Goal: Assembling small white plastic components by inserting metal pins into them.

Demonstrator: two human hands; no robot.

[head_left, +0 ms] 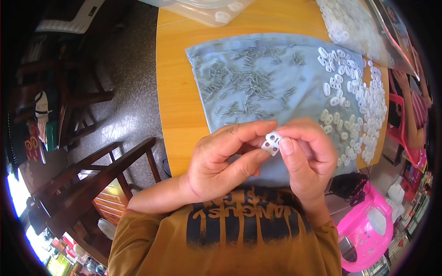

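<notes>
Between my two hands, in front of my chest, is a small white plastic cord lock (270,148) with round holes. My left hand (218,158) pinches its lower left part between thumb and fingers. From the other side, my right hand (309,158) grips its upper part with thumb and forefinger. Beyond the hands lie many small metal springs (251,83), scattered over a blue-grey cloth (294,41). Many white oval two-holed plastic pieces (338,78) are spread along the cloth's right side and onto the table. My fingers partly hide the held piece.
The cloth covers part of a wooden table (177,92). At its far edge stands a translucent plastic container (207,11); a clear bag of white pieces (350,27) lies far right. A pink plastic chair (368,230) is near right, dark wooden chairs (115,156) left. Another person's arm (405,87) shows at right.
</notes>
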